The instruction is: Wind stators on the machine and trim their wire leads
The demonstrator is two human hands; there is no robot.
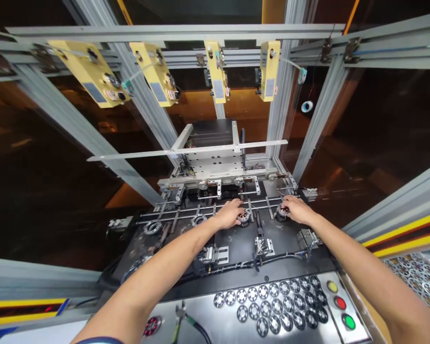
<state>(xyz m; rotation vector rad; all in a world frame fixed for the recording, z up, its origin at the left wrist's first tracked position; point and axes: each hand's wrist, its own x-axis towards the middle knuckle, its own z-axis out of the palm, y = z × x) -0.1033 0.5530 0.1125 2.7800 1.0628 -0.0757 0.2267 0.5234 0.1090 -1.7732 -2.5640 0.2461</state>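
Observation:
Both my arms reach forward into a winding machine. My left hand (230,213) is closed over a round copper-wound stator (242,217) seated on a fixture of the black machine bed (236,241). My right hand (296,209) grips a second wound stator (283,210) on the fixture to the right. Two fixtures further left hold bare metal rings (198,220) with no hand near them. Fingers of both hands curl around the parts.
Several unwound stator cores (272,303) lie on the steel panel at the front, beside yellow, red and green buttons (340,302). Cutting pliers (181,319) lie front left. Yellow tensioner units (215,71) hang overhead on aluminium framing. More cores fill a tray (421,279) at right.

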